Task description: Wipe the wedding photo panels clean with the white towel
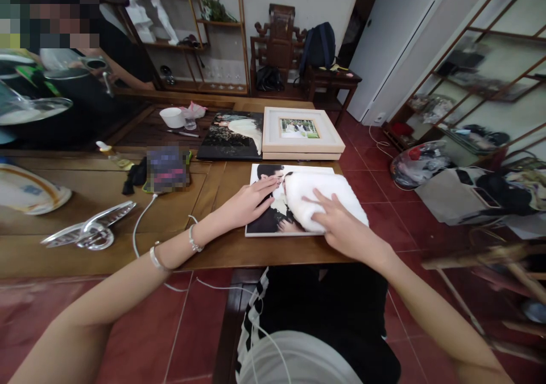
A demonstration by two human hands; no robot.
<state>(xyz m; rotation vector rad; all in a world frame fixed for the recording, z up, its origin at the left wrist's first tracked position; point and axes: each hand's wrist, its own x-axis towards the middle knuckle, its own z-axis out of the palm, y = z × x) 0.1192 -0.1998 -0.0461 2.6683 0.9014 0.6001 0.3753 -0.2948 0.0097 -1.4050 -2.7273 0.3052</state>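
Note:
A photo panel (284, 210) with white edges lies flat on the wooden table; its print shows a person in dark clothes. My left hand (255, 201) rests on the panel's left part, fingers stretched out flat and holding nothing. Covering the right part of the print is a thick, fluffy white cloth (294, 207). My right hand (341, 219) lies on top of this cloth with its fingers spread, pressing on it. What is under the cloth is hidden.
Behind the panel are a dark photo panel (239, 139) and a light wooden picture frame (302, 148). A phone (168, 169) with a white cable and a silver ornament (96, 228) lie leftward. A white bowl (171, 118) stands farther back; another person (128, 60) is at upper left.

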